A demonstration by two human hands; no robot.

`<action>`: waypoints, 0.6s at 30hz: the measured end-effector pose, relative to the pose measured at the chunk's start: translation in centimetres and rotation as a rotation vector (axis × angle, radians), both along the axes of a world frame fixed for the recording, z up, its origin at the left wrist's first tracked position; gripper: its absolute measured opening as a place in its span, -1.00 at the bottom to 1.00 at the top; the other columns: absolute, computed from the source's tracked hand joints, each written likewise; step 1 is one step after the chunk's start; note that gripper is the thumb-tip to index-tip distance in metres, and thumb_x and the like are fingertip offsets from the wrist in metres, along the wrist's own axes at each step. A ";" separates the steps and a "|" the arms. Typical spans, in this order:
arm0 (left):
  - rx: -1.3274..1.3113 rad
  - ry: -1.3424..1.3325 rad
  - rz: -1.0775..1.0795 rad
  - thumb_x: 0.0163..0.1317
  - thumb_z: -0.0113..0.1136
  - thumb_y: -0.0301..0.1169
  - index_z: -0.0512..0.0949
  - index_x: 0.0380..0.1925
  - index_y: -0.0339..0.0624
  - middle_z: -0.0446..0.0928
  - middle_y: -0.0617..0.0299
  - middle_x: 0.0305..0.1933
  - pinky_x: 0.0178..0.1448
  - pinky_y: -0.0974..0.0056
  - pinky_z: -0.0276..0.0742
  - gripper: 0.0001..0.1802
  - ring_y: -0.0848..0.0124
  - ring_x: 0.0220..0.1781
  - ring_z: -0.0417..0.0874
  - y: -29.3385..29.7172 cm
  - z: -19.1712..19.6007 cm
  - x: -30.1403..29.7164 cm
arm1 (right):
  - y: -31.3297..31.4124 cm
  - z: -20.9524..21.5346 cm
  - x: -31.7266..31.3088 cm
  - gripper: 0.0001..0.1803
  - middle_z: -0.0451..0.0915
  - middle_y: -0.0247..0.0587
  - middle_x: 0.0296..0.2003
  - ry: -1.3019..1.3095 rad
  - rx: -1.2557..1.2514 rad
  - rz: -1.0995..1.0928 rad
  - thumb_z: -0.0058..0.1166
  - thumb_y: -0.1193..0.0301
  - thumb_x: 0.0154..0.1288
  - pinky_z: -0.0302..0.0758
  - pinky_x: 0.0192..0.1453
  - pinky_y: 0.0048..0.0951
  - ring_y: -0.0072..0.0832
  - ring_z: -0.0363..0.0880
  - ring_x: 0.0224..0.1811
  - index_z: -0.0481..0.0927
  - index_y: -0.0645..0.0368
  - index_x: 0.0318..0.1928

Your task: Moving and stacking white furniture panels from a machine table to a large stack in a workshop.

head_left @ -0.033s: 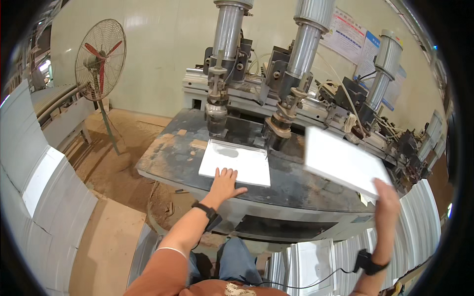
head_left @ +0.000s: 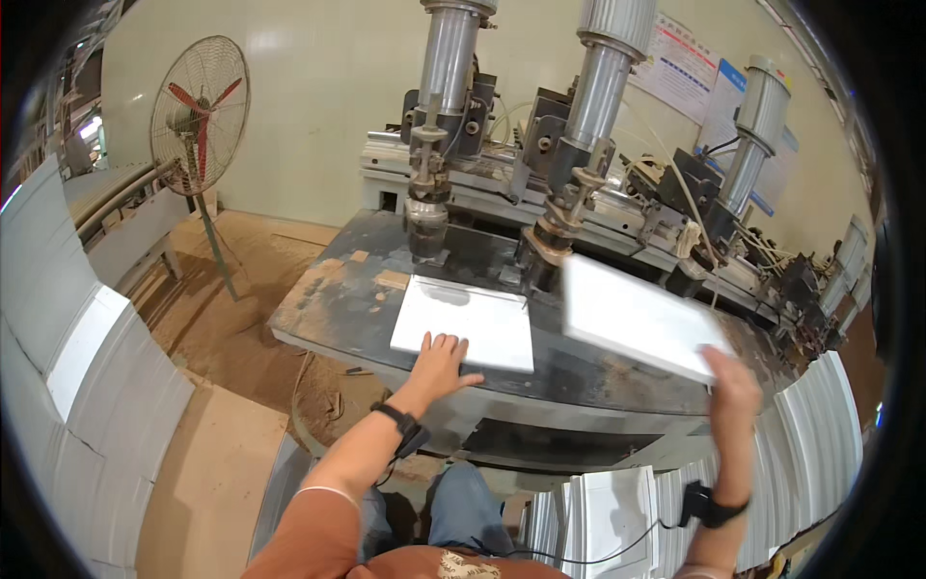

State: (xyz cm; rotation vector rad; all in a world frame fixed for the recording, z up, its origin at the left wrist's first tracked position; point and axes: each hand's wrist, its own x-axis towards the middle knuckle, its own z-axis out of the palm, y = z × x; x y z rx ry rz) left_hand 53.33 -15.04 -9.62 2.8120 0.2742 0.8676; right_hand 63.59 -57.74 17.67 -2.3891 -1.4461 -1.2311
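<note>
A white rectangular panel (head_left: 473, 323) lies flat on the dark machine table (head_left: 338, 328), its far edge close to the spindle heads. My left hand (head_left: 442, 369) rests on this panel's near edge, fingers stretched out and thumb spread to the right. To the right, a second white panel (head_left: 637, 317) is held up over the table, tilted and slightly blurred. My right hand (head_left: 735, 384) grips it by its near right corner; part of that grip is hidden behind the panel.
Two drill-like heads (head_left: 426, 217) (head_left: 552, 236) stand behind the panels, with more machine units to the right. A fan (head_left: 198, 116) stands at the far left. Stacked white panels (head_left: 87, 386) are on my left, and another stack (head_left: 617, 511) is at lower right. Wood dust covers the floor.
My right hand has carried the second panel leftward, nearer the panel on the table. My left hand stays on the panel's near edge.
</note>
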 end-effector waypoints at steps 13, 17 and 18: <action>0.567 0.143 0.063 0.11 0.19 -0.41 0.57 0.02 -0.03 0.55 0.29 -0.13 -0.10 0.27 0.53 -0.59 0.34 -0.14 0.58 0.3 13.5 -33.7 | 25.4 -25.5 7.2 -0.48 0.43 -0.29 0.35 0.551 -0.226 0.041 0.10 0.15 0.36 0.35 0.31 0.24 -0.12 0.26 0.46 0.48 -0.04 0.29; 0.721 0.131 0.523 0.10 0.19 -0.43 0.60 0.01 -0.04 0.61 0.26 -0.01 -0.08 0.23 0.54 -0.60 0.28 -0.06 0.60 1.3 17.6 -41.6 | 30.0 -25.9 9.2 -0.40 0.40 -0.31 0.38 0.691 -0.230 0.112 0.15 0.10 0.33 0.31 0.31 0.32 -0.09 0.22 0.47 0.44 -0.02 0.33; 0.738 0.136 0.650 0.09 0.19 -0.44 0.60 0.02 -0.05 0.61 0.24 0.00 -0.08 0.22 0.53 -0.58 0.26 -0.05 0.60 1.8 18.2 -43.3 | 30.6 -26.0 9.4 -0.39 0.41 -0.30 0.37 0.701 -0.249 0.115 0.16 0.10 0.33 0.30 0.31 0.34 -0.08 0.23 0.46 0.44 -0.01 0.33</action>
